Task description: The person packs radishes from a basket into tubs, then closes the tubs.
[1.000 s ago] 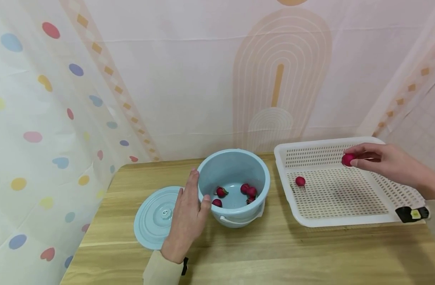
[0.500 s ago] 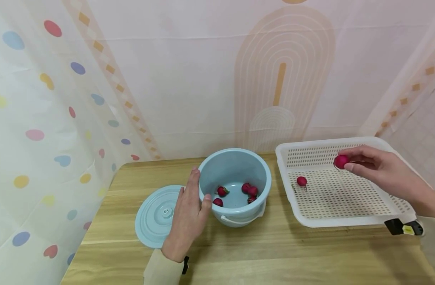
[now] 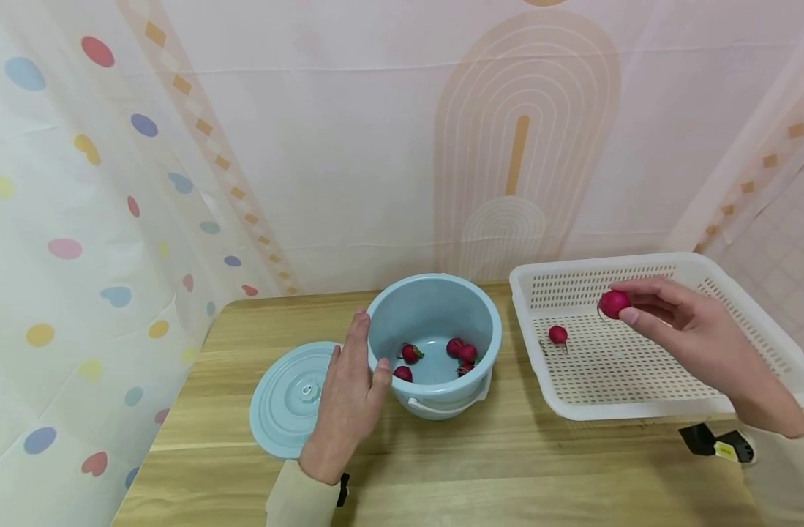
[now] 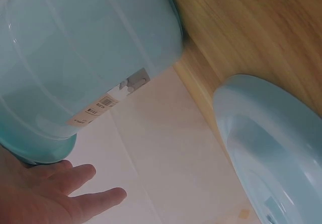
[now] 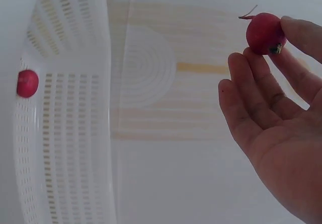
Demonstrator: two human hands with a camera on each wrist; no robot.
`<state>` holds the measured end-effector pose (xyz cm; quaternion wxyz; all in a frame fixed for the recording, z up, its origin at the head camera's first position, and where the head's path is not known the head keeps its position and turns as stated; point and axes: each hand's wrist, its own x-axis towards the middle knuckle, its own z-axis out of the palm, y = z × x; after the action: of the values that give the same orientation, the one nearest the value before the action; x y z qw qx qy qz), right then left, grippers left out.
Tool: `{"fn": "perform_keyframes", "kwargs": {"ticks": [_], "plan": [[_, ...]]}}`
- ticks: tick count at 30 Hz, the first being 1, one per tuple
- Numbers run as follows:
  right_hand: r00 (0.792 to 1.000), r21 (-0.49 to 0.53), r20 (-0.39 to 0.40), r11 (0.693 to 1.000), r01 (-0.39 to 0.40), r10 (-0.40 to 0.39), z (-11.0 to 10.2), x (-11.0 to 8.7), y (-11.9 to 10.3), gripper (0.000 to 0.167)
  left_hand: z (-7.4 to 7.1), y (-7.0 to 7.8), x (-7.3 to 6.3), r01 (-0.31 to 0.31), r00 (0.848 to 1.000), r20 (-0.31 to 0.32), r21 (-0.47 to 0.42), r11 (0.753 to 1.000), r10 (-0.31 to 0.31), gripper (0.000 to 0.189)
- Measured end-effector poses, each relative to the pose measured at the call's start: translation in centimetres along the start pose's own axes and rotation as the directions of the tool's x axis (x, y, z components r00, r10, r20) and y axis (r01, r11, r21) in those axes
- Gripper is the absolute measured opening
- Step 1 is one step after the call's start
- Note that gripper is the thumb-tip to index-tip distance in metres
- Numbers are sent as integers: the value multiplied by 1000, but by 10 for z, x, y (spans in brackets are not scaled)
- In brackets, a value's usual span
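Observation:
Between thumb and fingers, my right hand (image 3: 694,333) pinches a red radish (image 3: 614,304) above the white basket (image 3: 639,407); its thin root shows in the right wrist view. Another radish (image 3: 557,335) lies on the basket floor at the left. My left hand (image 3: 349,399) rests with extended fingers against the left rim of a light blue bucket (image 3: 434,395). Several radishes (image 3: 466,353) lie on the bucket's bottom. In the left wrist view the hand's fingers (image 4: 75,178) are spread beside the bucket's rim.
A round blue lid (image 3: 286,402) lies on the wooden table (image 3: 507,476) left of the bucket, partly behind my left hand. The bucket's white handle (image 3: 448,406) hangs down its front. A patterned curtain (image 3: 349,146) stands behind the table.
My right hand has moved left and slightly toward me over the basket, carrying the radish. The left hand and the bucket stay where they were.

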<state>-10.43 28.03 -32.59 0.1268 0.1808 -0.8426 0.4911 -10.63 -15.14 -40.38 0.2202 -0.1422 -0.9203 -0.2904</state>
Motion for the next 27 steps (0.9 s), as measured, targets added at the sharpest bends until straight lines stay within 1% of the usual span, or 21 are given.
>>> {"fn": "perform_keyframes", "kwargs": {"ticks": [4, 8, 9, 11, 13, 15, 18, 19, 22, 27], "plan": [[998, 18, -41, 999, 45, -44, 11, -3, -11, 31, 0, 0, 0, 0, 1000, 1, 0, 1000, 0, 71], [991, 65, -58, 990, 128, -125, 22, -5, -17, 35, 0, 0, 0, 0, 1000, 1, 2, 1000, 0, 71], [987, 98, -62, 983, 157, -151, 25, -5, -18, 36, 0, 0, 0, 1, 1000, 1, 3, 1000, -1, 71], [976, 127, -69, 968, 216, -209, 31, -5, -18, 39, 0, 1, 0, 4, 1000, 2, 3, 1000, -4, 71], [963, 171, -77, 948, 269, -259, 37, -4, -19, 39, 0, 1, 0, 7, 1000, 3, 4, 1000, -7, 71], [950, 187, -84, 932, 310, -299, 44, -4, -21, 39, 0, 1, 0, 10, 1000, 4, 4, 1000, -10, 72], [944, 177, -85, 928, 329, -318, 53, -3, -25, 39, 0, 1, 0, 12, 1000, 5, 6, 1000, -12, 72], [942, 160, -87, 929, 333, -323, 56, -3, -26, 39, 0, 1, 0, 13, 1000, 5, 6, 1000, -13, 72], [947, 130, -81, 938, 320, -312, 65, -3, -32, 41, 0, 1, 0, 13, 1000, 4, 6, 1000, -13, 72], [939, 79, -88, 937, 341, -334, 78, 0, -36, 46, 1, 1, 0, 8, 1000, 3, 4, 1000, -8, 72]]}}
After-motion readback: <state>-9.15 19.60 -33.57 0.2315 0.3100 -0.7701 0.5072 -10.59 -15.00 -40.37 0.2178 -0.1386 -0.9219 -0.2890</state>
